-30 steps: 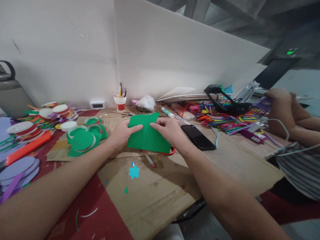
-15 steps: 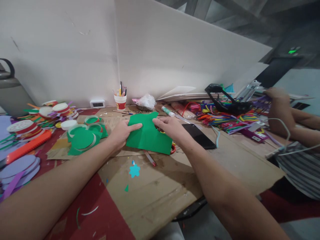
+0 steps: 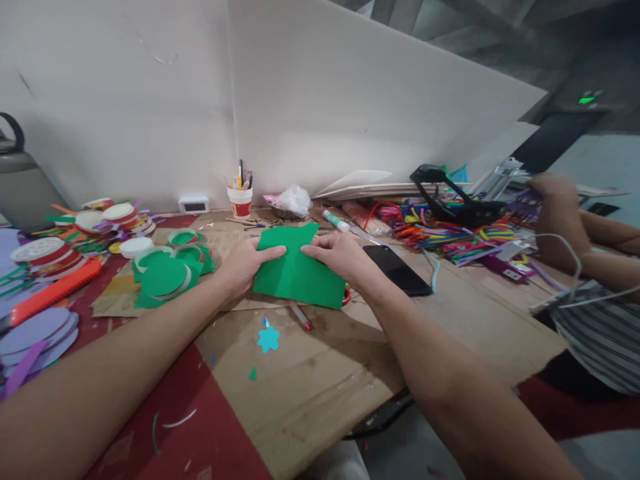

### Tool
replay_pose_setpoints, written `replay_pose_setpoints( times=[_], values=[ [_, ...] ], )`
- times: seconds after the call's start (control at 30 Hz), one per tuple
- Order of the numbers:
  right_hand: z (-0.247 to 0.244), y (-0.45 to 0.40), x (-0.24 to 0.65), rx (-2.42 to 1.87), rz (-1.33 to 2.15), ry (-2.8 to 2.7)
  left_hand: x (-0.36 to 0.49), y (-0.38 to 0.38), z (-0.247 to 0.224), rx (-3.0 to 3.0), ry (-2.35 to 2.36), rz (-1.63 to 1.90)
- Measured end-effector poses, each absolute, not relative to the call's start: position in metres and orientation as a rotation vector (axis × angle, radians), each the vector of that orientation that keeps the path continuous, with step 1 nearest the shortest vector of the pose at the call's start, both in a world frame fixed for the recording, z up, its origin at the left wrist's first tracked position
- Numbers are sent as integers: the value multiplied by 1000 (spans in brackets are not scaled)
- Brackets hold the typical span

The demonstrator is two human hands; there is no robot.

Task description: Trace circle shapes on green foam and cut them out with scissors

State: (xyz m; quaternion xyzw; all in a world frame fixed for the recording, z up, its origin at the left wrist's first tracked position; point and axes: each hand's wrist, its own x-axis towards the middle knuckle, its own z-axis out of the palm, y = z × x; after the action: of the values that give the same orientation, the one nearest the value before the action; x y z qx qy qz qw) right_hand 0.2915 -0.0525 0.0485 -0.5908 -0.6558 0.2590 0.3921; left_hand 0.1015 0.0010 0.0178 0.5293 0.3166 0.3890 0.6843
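Counter [image 3: 215, 427], red-topped: bears worn brown cardboard [image 3: 330, 400] beneath the work.

Green sheet [image 3: 300, 280], one: upper edge uneven, stepped at right; faint crease near the middle; appears raised above the cardboard. Handling, as judged: best held lightly taut with even pressure from both sides, thumbs flat rather than digging in, so that the crease does not deepen. Any turn is better made with both sides together. Tearing seems likeliest at the stepped edge; pull there should be slight.

Left grip [image 3: 245, 263]: grasping the sheet at its left edge, thumb flat across the near face, fingers mostly hidden behind. Right grip [image 3: 343, 253]: pinching the upper right part, thumb toward the near face, other fingers curled and partly hidden. Sheet lies between the two, most of its area below thumb level, lower right corner unheld.

Black phone [image 3: 397, 270]: lying to the right of the sheet, apart from it.

Clear pen [image 3: 301, 316], red-tipped: just below the sheet's lower edge, far end hidden.

Red loop [image 3: 347, 295]: mostly hidden behind the lower right corner; kind cannot be told.

Blue flower cutout [image 3: 269, 339]: flat, nearer the wearer than the sheet.

Green scrap [image 3: 253, 374]: smallest item, roughly triangular.
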Motion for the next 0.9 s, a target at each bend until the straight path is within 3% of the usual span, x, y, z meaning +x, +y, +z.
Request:
replay_pose_setpoints(
  times=[0.9],
  values=[
    [44,-51,292,-1376,562,-1732,96,6,26,1195,640,807]
  ],
)
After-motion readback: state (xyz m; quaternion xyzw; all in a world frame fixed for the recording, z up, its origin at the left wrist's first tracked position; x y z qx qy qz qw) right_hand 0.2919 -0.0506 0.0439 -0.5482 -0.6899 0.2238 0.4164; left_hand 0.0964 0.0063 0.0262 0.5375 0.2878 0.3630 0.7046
